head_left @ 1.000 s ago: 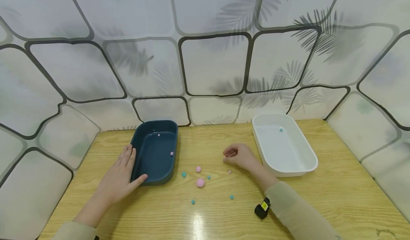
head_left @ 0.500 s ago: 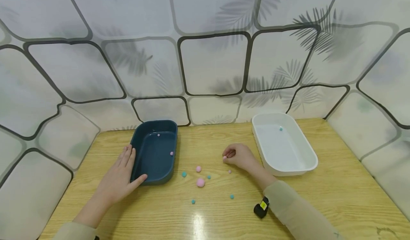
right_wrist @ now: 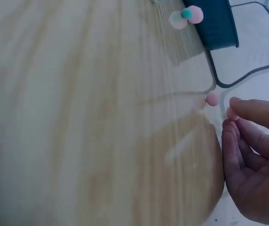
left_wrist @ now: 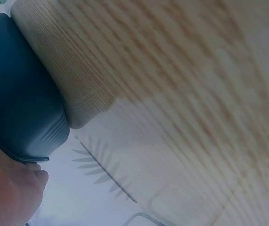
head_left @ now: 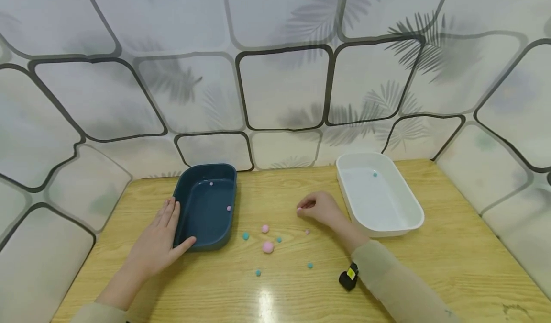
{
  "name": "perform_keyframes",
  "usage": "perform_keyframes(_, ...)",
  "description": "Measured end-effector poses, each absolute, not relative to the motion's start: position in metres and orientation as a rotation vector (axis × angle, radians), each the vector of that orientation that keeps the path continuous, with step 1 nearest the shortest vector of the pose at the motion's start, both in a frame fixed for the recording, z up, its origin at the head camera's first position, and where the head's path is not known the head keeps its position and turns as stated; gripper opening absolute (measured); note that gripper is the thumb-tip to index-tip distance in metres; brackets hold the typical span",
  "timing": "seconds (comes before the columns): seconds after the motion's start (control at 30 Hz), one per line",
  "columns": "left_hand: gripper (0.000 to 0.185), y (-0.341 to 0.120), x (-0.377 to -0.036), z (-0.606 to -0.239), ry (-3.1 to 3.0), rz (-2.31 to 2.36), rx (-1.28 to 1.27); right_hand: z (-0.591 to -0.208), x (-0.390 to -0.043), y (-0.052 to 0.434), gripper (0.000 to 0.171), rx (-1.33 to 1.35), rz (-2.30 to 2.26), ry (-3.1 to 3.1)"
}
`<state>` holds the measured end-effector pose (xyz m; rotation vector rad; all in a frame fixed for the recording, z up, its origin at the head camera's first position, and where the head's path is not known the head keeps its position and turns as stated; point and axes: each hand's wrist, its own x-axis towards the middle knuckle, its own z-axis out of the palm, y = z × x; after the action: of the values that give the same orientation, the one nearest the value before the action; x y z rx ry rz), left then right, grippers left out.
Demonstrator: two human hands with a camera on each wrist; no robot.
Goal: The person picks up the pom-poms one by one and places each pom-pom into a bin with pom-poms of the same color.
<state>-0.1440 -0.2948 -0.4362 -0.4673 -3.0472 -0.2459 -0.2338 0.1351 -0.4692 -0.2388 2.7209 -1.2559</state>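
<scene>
Pink and tiny, a pompom (head_left: 300,211) sits pinched at the curled fingertips of the right hand (head_left: 320,209), just left of the white tray (head_left: 413,220). The left hand (head_left: 158,243) lies flat with fingers straight, pressed against the outer wall of the dark blue tray (head_left: 224,234). Between the trays, loose pink and teal pompoms (head_left: 268,247) dot the wooden table (head_left: 452,261). A black tag with a yellow label (head_left: 349,277) hangs at the right sleeve; its writing is too small to read.

left tray (head_left: 205,207) | pompoms (head_left: 268,247) between | right tray (head_left: 379,194) | all on table (head_left: 452,256)
</scene>
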Motion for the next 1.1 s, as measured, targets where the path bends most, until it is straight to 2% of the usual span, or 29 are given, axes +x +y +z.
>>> perform_keyframes(0.2, 0.107, -0.295, -0.143, -0.436, -3.057, -0.254, -0.464, -0.467, -0.242, 0.129, 0.012, -0.212, -1.268, 2.721)
perform_keyframes(0.4, 0.106, -0.295, -0.144, -0.436, -3.062, -0.268, -0.454, -0.446, -0.246, 0.11, 0.014, -0.224, -1.274, 2.698)
perform_keyframes(0.77, 0.106, -0.296, -0.144, -0.437, -3.07, -0.276, -0.455, -0.41, -0.256, 0.065, 0.016, -0.344, -1.364, 2.646)
perform_keyframes(1.1, 0.106, -0.296, -0.144, -0.437, -3.071, -0.281, -0.456, -0.398, -0.26, 0.029, 0.017, -0.477, -1.421, 2.616)
